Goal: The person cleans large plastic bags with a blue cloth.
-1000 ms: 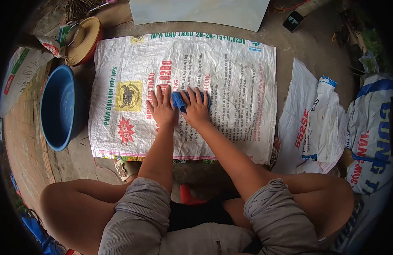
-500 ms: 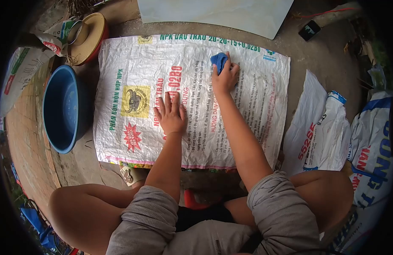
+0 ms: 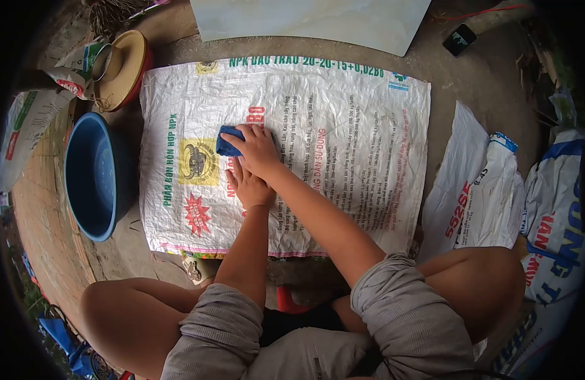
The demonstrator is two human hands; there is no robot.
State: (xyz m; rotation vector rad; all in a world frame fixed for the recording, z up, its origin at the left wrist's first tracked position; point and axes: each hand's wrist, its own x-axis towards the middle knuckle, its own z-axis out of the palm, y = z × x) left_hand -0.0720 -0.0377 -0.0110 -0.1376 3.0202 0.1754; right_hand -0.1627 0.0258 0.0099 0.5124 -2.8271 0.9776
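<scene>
A white woven fertilizer sack [image 3: 362, 190] with green, red and black print lies spread flat on the ground in front of me. My right hand [image 3: 257, 151] grips a folded blue cloth [image 3: 228, 142] and presses it on the sack, beside the yellow buffalo emblem. Just below it, my left hand [image 3: 251, 190] rests palm down on the sack with its fingers spread. The right hand partly covers the left fingertips, and the two forearms come close together at the wrists.
A blue basin [image 3: 90, 177] stands left of the sack, with a straw hat [image 3: 125, 66] beyond it. A pale board [image 3: 311, 22] lies at the far side, near a phone [image 3: 459, 39]. Folded white sacks [image 3: 454, 183] lie to the right. My bent knees flank the near edge.
My right hand has swept the blue cloth leftward and a little nearer, from the sack's upper right to beside the emblem. The left hand has stayed nearly in place.
</scene>
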